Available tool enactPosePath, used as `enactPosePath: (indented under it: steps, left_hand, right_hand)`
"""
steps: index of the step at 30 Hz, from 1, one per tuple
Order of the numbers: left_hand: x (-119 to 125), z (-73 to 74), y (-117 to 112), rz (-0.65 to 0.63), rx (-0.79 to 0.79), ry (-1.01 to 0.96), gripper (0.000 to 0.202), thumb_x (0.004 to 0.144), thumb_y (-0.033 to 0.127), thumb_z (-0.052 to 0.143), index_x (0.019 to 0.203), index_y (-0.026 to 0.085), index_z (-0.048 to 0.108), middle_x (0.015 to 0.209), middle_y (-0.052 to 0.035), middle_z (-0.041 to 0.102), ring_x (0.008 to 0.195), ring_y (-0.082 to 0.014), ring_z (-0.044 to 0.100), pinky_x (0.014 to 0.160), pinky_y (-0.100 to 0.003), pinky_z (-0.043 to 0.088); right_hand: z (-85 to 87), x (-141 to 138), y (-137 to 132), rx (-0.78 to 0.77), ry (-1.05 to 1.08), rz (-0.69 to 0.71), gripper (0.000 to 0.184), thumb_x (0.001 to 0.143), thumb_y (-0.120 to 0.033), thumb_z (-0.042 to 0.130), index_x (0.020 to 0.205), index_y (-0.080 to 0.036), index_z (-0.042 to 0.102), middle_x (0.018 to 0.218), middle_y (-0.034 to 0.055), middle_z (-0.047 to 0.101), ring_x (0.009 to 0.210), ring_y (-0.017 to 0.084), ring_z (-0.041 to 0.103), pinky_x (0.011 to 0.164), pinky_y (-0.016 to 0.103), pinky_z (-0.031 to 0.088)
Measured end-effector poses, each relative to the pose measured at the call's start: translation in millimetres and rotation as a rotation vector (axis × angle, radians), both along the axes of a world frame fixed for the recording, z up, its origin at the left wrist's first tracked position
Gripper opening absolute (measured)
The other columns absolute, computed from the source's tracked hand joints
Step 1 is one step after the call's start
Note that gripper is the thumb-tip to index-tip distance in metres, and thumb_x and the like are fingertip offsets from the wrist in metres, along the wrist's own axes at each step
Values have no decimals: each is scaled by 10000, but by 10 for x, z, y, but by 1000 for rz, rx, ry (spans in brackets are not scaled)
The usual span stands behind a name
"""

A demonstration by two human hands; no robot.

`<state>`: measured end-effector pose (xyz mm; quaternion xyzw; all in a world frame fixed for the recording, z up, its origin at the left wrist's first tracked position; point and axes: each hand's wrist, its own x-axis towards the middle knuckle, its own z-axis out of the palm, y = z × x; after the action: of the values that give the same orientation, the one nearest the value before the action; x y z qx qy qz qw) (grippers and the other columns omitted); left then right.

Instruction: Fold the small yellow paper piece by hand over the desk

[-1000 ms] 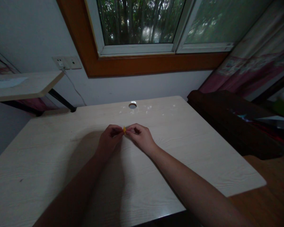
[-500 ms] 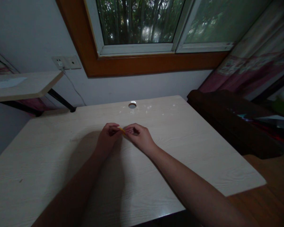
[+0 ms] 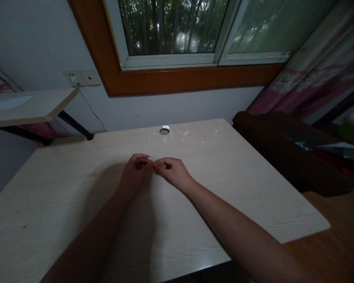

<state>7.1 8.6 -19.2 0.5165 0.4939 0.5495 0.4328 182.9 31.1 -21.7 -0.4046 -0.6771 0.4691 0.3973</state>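
Both my hands meet above the middle of the pale wood-grain desk (image 3: 238,188). Between their fingertips is a small, thin yellow-orange strip (image 3: 151,162), too small and too covered to name more exactly. My left hand (image 3: 135,167) pinches it from the left, thumb and forefinger closed on it. From the right, my right hand (image 3: 174,169) pinches its other end, with the remaining fingers curled. The fingers hide much of the strip.
A round cable hole (image 3: 164,131) lies near the desk's back edge. At the left, a raised shelf (image 3: 47,108) stands on black legs. Behind are a wall socket (image 3: 81,78) with a white cable and a window (image 3: 171,61). Dark wooden furniture (image 3: 271,157) stands to the right.
The yellow strip has turned between my fingertips and lies flatter, with less of it showing. My right fingers have closed in slightly; both hands stay in nearly the same place.
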Motion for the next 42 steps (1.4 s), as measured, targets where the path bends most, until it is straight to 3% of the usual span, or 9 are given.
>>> enactPosePath:
  steps: [8, 15, 23, 29, 37, 42]
  left_hand:
    - [-31, -18, 16, 22, -66, -57, 327, 692, 321, 794, 944, 193, 629, 806, -3, 707, 760, -145, 668, 719, -256, 494]
    - [7, 28, -16, -90, -121, -106, 304, 677, 319, 806, 884, 178, 634, 768, -8, 702, 748, -160, 680, 758, -293, 519]
    - [4, 32, -14, -26, -100, -121, 305, 680, 339, 803, 868, 172, 631, 813, -20, 705, 763, -159, 677, 773, -307, 529]
    - [17, 16, -21, -76, -116, -55, 295, 714, 376, 770, 887, 175, 640, 858, -37, 715, 813, -173, 680, 800, -315, 527]
    - [37, 135, -53, -8, -67, 273, 251, 776, 428, 690, 861, 193, 709, 869, -42, 724, 818, -183, 657, 767, -287, 504]
    - [16, 136, -51, 6, -121, 305, 258, 764, 441, 690, 855, 204, 734, 856, -35, 740, 821, -191, 662, 786, -292, 494]
  right_hand:
    - [-41, -15, 14, -117, 153, -28, 227, 797, -386, 682, 859, -169, 708, 765, 46, 723, 660, 136, 633, 618, 238, 464]
    - [1, -24, 13, -193, 336, -49, 233, 770, -393, 709, 829, -167, 700, 776, 50, 712, 699, 145, 643, 684, 264, 499]
    - [-6, -40, 16, -251, 369, -21, 248, 732, -384, 740, 850, -168, 714, 776, 40, 711, 697, 139, 646, 689, 270, 505]
    - [-49, -27, 32, -208, 310, -50, 232, 742, -381, 719, 832, -167, 707, 758, 45, 708, 683, 152, 650, 669, 273, 505]
    - [-55, 13, 36, 36, -2, -70, 205, 792, -354, 661, 855, -172, 728, 786, 44, 705, 680, 140, 603, 620, 243, 455]
    - [-27, 18, 14, 95, -27, -95, 188, 800, -332, 657, 849, -165, 728, 763, 40, 688, 659, 134, 582, 609, 238, 443]
